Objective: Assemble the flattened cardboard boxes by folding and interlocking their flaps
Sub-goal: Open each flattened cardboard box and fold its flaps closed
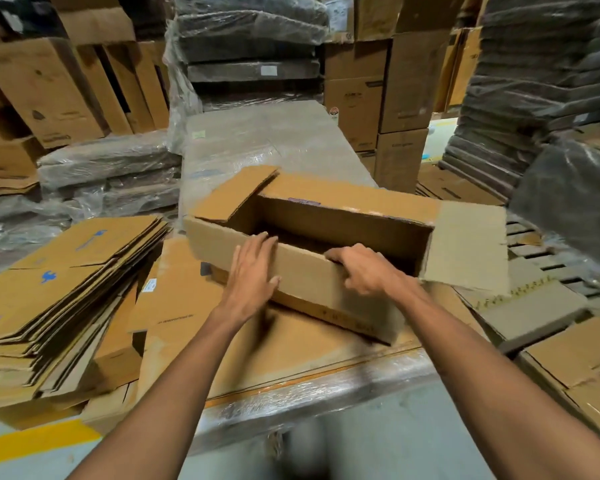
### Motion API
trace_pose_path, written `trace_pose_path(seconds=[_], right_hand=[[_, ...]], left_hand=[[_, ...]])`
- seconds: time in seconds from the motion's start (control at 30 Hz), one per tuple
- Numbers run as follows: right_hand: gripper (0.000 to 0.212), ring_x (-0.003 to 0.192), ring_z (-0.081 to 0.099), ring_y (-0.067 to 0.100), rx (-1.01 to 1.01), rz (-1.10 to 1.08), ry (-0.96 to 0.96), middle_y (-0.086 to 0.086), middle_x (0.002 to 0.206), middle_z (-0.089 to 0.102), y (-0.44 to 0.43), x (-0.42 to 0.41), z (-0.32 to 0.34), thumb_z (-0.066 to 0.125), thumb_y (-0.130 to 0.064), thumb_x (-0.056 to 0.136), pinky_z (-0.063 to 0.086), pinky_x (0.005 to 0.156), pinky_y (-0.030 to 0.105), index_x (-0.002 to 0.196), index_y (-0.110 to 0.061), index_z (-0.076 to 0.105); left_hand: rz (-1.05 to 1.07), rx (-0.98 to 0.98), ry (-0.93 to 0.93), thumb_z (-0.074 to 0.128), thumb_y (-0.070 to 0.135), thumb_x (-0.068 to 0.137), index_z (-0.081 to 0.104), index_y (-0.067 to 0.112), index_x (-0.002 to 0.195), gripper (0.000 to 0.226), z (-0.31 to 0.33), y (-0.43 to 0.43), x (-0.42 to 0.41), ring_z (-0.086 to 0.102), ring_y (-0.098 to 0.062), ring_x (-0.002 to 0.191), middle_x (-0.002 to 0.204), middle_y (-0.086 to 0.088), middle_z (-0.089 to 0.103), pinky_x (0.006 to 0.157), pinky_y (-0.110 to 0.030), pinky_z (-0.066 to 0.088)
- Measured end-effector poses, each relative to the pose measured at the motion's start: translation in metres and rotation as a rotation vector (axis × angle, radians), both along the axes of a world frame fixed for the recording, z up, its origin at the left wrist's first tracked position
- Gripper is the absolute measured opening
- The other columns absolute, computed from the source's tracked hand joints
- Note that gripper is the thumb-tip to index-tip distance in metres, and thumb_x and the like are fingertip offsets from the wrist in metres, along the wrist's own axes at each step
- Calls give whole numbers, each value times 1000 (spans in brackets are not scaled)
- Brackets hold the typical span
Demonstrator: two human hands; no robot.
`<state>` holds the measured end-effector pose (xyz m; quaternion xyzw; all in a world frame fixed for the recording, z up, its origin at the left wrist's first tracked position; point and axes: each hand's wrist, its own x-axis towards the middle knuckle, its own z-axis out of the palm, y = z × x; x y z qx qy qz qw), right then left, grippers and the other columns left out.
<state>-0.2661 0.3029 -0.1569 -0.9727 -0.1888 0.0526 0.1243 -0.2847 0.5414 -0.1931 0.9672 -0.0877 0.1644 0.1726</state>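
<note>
Here, a cardboard box (307, 271) stands open on a surface (309, 389) made of flat cardboard wrapped in clear plastic. Its top flaps (236, 195) stick out on the left, on the right and at the back. The left hand (253, 275) lies flat against the near wall of the box, fingers straight. The right hand (364, 268) has its fingers curled over the top edge of that same wall and holds it. A pile of flat boxes (59, 289) lies just to the left of the surface. Tall boxes (406, 81) and wrapped bundles (250, 39) stand behind.
</note>
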Motion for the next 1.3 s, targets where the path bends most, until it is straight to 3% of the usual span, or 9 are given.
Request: trace_pose_path(seconds=[0.1, 0.23, 0.43, 0.6, 0.73, 0.87, 0.97, 1.07, 1.3], right_hand=[[57, 119, 61, 25, 7, -77, -17, 0, 126, 67, -44, -8, 1, 65, -1, 89, 47, 92, 44, 134, -36, 59], [49, 118, 62, 26, 13, -150, -5, 3, 122, 68, -75, -13, -4, 67, -2, 90, 52, 98, 49, 131, -29, 62], [33, 103, 68, 26, -29, 3, -36, 1, 108, 73, -39, -20, -14, 72, -31, 91, 55, 87, 39, 123, -29, 65], [30, 99, 67, 31, -41, 165, -170, 6, 104, 74, 14, -27, -42, 63, -53, 95, 44, 74, 37, 107, -26, 63], [40, 96, 68, 29, -27, 169, -276, 1, 104, 74, 9, -30, -59, 55, -63, 95, 37, 67, 35, 104, -25, 61], [38, 94, 69, 25, -25, 156, -330, -5, 101, 74, 6, -35, -69, 50, -62, 97, 40, 66, 34, 103, -26, 61], [47, 96, 70, 27, -11, 147, -360, -4, 100, 75, 6, -38, -69, 37, -63, 92, 34, 65, 33, 102, -26, 63], [34, 90, 70, 27, 19, 171, -357, -4, 95, 75, 6, -42, -70, 55, -59, 94, 33, 64, 32, 97, -26, 64], [43, 88, 70, 20, -4, 151, -370, -9, 93, 75, 5, -44, -77, 54, -69, 92, 40, 65, 30, 101, -29, 66]], left_hand=[[-55, 108, 3, 76, 42, 86, 45, 17, 149, 74, -3, -6, 2, 39, -23, 141, 150, -6, 49, 124, -38, 12], [5, 315, 30, 55, 80, 83, 66, 26, 117, 64, -7, -24, -14, 65, -16, 95, 106, 4, 72, 92, -37, 48], [49, 285, 32, 57, 81, 80, 63, 24, 96, 60, -24, -39, -28, 55, -9, 67, 81, 8, 65, 72, -32, 42], [84, 277, 63, 61, 86, 69, 67, 23, 94, 68, -23, -32, -39, 64, -14, 75, 86, 4, 73, 69, -31, 45], [135, 139, 110, 45, 84, 84, 61, 21, 127, 77, -18, -13, -48, 65, -22, 106, 122, -3, 67, 88, -38, 50], [147, 37, 48, 43, 65, 98, 41, 22, 149, 66, -8, 14, -56, 22, -20, 154, 165, -3, 31, 111, -47, 39], [184, 6, -88, 46, 55, 101, 40, 18, 150, 62, 3, 39, -56, 5, -21, 157, 167, -5, 25, 121, -50, 25], [251, 137, -175, 46, 52, 102, 39, 13, 150, 63, 8, 69, -47, 8, -30, 157, 164, -14, 28, 128, -48, 3], [458, 179, 30, 55, 49, 98, 22, 10, 158, 78, -4, 103, -27, 9, -39, 155, 166, -19, 19, 126, -54, 4]])
